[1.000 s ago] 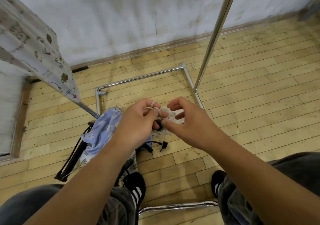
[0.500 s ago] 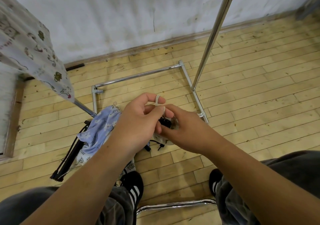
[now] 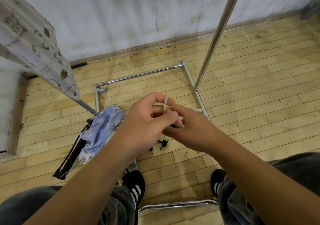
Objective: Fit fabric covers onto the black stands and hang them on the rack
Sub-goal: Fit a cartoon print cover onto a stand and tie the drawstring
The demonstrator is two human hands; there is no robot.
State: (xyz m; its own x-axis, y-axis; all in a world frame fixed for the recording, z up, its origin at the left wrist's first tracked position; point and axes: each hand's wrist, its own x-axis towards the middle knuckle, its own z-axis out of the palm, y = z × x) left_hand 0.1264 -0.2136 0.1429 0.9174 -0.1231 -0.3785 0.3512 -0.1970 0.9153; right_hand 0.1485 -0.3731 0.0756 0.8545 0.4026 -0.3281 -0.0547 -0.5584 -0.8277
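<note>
Cord (image 3: 165, 104), pale and thin, stands up in a small loop over the index finger of our left hand (image 3: 147, 121), and the thumb of that hand presses it against the curled fingers (image 3: 161, 97), so the left hand grips the cord. Just under it our right hand (image 3: 194, 129) comes in from the other side. Its fingers curl in and pinch a small black tip (image 3: 173, 126), with a scrap of pale cloth showing beside it. Most of that piece is hidden between the two hands, and we cannot tell how the cord joins it. Both hands are held together in the air above the floor (image 3: 259, 103), over the open base of the rack (image 3: 219, 31).

Below and to the left, a blue cover (image 3: 103, 126) with small white flowers lies crumpled on the floor. It is draped over a folded black stand (image 3: 73, 153) whose thin legs stick out toward us. A few short black ends (image 3: 164, 142) lie on the boards just under our hands.

The rack's chrome upright rises at the right, and its low base bar (image 3: 138, 74) runs along the floor near the wall (image 3: 121, 17). At the far left a pale printed cover (image 3: 34, 39) hangs, stretched to a point. Nearest us are our two black shoes (image 3: 134, 185) with white stripes and a chrome tube (image 3: 176, 204).
</note>
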